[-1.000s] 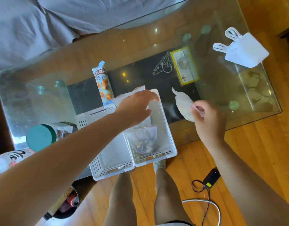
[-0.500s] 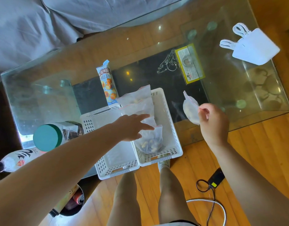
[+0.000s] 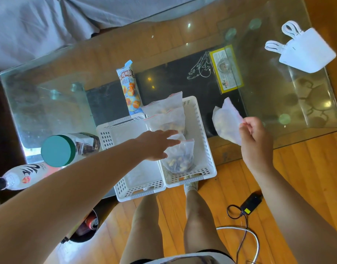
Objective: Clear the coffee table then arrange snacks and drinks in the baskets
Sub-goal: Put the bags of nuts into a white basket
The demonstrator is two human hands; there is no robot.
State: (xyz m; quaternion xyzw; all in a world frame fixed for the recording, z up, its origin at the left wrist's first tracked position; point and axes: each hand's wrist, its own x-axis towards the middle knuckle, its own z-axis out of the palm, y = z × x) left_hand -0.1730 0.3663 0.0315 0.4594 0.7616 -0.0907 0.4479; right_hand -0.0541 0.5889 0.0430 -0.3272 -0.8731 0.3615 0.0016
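Head view: left hand [image 3: 157, 144] outstretched, flat.

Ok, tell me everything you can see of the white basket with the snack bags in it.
The right-hand basket is white plastic, rectangular, with perforated walls and a handle slot at its near end. It sits at the glass table's near edge, overhanging it, pressed against an empty matching basket. Inside lie clear zip bags of nuts, overlapping in a row. The left hand rests on the bags.

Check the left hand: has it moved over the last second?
Yes. The left hand drew back from the right basket's far end toward its near end.
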